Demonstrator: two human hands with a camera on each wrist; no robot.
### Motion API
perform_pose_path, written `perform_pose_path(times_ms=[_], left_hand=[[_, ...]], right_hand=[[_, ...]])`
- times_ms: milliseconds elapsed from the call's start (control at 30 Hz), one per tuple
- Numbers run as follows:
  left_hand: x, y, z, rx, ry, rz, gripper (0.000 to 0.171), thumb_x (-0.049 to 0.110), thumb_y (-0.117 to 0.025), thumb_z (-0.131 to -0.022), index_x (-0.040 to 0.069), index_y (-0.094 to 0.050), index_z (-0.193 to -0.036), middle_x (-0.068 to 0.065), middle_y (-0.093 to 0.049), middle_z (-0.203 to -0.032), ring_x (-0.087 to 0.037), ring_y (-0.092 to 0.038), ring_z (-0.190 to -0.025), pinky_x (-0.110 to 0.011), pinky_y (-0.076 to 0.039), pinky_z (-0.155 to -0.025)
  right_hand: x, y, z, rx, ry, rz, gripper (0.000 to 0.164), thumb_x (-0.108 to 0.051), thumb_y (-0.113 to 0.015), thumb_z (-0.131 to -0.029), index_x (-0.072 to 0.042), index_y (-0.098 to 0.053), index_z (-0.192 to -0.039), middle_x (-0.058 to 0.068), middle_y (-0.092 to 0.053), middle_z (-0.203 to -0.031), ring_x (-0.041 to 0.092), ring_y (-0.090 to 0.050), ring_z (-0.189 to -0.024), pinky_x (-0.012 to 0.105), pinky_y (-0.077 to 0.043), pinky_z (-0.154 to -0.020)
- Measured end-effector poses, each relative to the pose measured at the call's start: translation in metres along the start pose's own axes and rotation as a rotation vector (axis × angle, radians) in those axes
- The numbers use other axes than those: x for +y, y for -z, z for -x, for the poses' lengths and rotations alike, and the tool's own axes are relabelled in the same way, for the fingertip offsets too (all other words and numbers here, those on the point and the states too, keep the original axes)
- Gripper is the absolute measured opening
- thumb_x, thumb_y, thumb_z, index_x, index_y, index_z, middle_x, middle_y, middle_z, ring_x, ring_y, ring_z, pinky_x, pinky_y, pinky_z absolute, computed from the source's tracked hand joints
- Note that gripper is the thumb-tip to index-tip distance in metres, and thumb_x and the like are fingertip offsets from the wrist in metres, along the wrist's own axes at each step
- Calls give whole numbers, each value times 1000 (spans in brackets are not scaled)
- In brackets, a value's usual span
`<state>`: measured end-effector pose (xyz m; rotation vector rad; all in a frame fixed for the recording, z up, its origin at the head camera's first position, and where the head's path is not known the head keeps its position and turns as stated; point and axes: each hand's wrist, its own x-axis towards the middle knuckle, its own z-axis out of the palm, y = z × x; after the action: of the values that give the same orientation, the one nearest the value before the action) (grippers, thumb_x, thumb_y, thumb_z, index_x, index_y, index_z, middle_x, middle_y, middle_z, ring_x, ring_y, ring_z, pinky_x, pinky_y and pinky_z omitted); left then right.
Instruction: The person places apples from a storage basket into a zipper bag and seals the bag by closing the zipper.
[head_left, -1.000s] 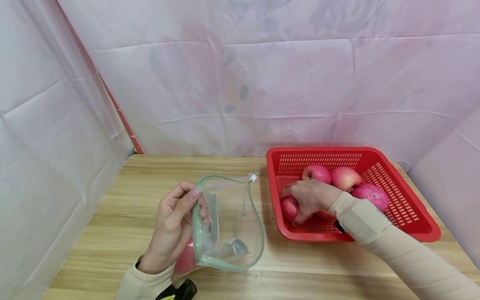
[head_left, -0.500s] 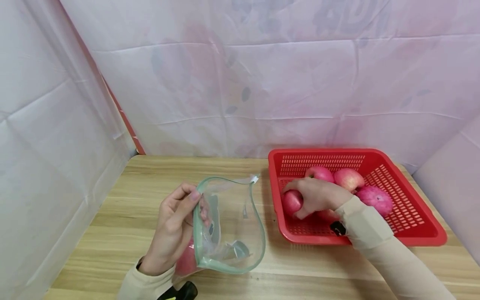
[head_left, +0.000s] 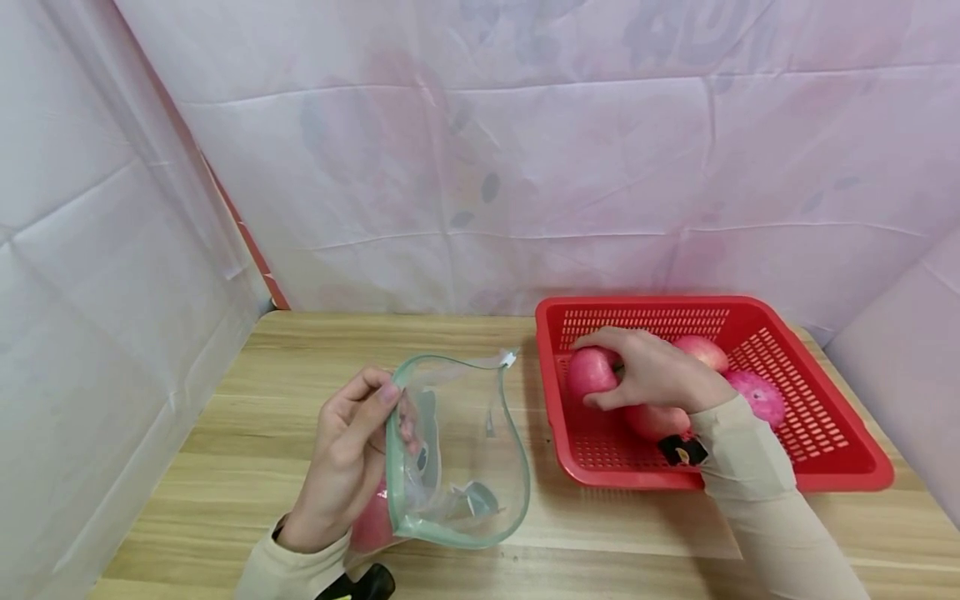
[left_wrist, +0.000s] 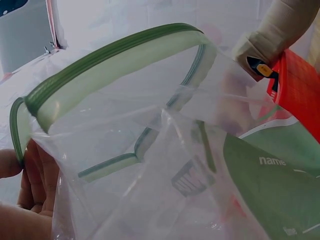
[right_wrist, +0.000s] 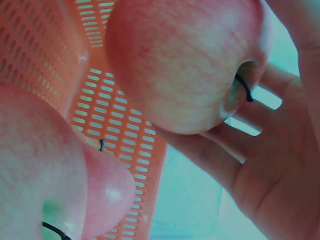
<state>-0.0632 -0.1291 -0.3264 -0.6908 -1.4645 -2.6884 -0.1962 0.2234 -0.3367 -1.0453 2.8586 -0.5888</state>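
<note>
Bag (left_wrist: 150, 175) reading "name", left wrist view only

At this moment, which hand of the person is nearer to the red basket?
Right. The right hand is over the red basket, gripping an apple; the left hand is farther off, to the basket's left, holding the clear bag.

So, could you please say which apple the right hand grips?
In the head view, the leftmost apple at the red basket; the right hand grips only that.
</note>
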Motion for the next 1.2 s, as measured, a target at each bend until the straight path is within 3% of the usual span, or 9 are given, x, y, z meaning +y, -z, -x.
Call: perform_pose_path(times_ms=[167,400,500,633,833,1200], left_hand=[[0,-1,1,4,7,-11,25,-2,-36,-107,9,-58,-102,3,-64,-80,-5,-63,-70,-18,-56,-63],[-1,-1,1,3,7,-14,24,-2,-37,-107,9,-58,-103,3,-63,-80,-5,-62,-71,-18,-56,-63],[-1,-1,1,4,8,-15,24,-2,-37,-107,9,-58,-102,3,-62,-80,-5,-62,-70,-18,-57,-63],[-1,0,1,5,9,-16,25,-2,-37,-107,9,-58,-102,3,-63,-80,-5,-62,-70,-18,-57,-63],[-1,0,1,2,6,-14,26,-2,-36,-107,10,-58,-102,4,-64,-80,-5,-63,-70,-17,-56,-63],[0,1,1,4,-9,-23,27,-3,-35,-107,10,-58,-103,4,-64,-81,-4,-63,-71,-17,-56,-63]], right_hand=[[-3,3,0,69,14,-30,63,-30,-92,-74,-17,-65,-130,-2,-67,-125,16,-65,-105,39,-60,-85],[-10,9,4,192,20,-64,65,-29,-92,-75,-22,-63,-133,-6,-66,-127,14,-62,-112,43,-56,-93],[-13,10,6,264,31,-70,67,-27,-93,-74,-21,-62,-134,-4,-66,-126,15,-63,-107,42,-58,-87],[-17,10,10,373,41,-70,72,-23,-95,-70,-23,-62,-134,-3,-66,-127,15,-64,-105,32,-58,-83],[-21,13,18,487,55,-80,80,-16,-98,-64,-24,-63,-135,-5,-64,-131,7,-61,-111,9,-47,-89],[-28,19,20,608,190,-145,80,-5,-96,-57,-12,-67,-131,4,-65,-131,6,-60,-118,8,-47,-93]])
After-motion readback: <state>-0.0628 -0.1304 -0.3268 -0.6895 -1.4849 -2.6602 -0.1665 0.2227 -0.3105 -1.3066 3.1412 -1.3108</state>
